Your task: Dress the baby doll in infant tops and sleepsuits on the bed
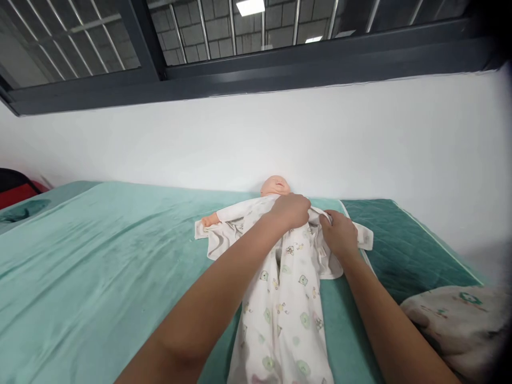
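A baby doll (275,185) lies on its back on a green sheet, its head by the white wall. White clothing with green and brown animal prints (282,298) covers its body and reaches toward me. An open white garment is spread under its arms, and one doll hand (210,219) shows at the left. My left hand (293,209) is closed on the cloth at the doll's upper chest, below the chin. To its right, my right hand (340,232) pinches the cloth near the doll's other arm, which is hidden in fabric.
The green sheet (100,256) spreads widely to the left. A darker green pad (412,245) and a bunched printed cloth (464,325) are at the right. A red and black item (18,189) sits far left. A dark window frame (256,74) crosses above the wall.
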Motion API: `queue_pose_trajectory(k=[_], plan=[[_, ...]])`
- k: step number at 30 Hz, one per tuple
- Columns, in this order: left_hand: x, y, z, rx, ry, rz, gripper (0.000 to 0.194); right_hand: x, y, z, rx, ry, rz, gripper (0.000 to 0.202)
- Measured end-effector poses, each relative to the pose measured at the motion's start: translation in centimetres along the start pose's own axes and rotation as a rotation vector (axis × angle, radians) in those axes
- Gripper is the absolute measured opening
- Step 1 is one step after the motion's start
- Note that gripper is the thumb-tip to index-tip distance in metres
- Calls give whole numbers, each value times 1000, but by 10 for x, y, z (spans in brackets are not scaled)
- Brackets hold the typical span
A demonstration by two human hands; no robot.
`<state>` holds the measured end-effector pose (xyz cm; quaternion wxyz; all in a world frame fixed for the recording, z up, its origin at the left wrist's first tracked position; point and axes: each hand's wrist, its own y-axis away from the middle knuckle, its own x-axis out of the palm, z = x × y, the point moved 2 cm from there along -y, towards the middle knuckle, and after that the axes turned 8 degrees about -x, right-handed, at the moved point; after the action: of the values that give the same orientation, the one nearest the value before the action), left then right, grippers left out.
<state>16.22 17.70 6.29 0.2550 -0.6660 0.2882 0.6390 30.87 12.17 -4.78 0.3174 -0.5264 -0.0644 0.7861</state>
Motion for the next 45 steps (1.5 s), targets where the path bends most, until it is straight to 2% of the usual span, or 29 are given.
queue_pose_trajectory(k=[2, 7, 11, 14, 18, 21, 27, 32, 36, 45], plan=[[2, -21, -17, 4, -100, 117, 30, 0, 0, 2, -1, 6, -6, 34], [15, -52, -37, -31, -190, 184, 39, 1, -1, 6, 20, 12, 31, 37], [24, -57, -40, -62, -224, 236, 39, -2, -3, 6, 16, 14, 55, 40], [21, -60, -36, -60, -234, 270, 39, -8, -4, 1, 43, -7, 69, 39], [15, -67, -28, -68, -256, 288, 50, -14, -5, -7, 155, -68, 80, 40], [19, -70, -30, -64, -263, 285, 48, -14, -5, -7, 172, -77, 73, 40], [38, -74, -48, 20, -286, 264, 38, -10, -4, -3, 155, -64, 81, 38], [43, -74, -44, 96, -332, 206, 48, -11, -7, -7, 173, -94, 100, 39], [38, -68, -38, 130, -370, 140, 47, -12, -7, -14, 203, -133, 88, 42], [12, -56, -21, 153, -476, 64, 41, -14, -3, -23, 284, -232, 50, 39]])
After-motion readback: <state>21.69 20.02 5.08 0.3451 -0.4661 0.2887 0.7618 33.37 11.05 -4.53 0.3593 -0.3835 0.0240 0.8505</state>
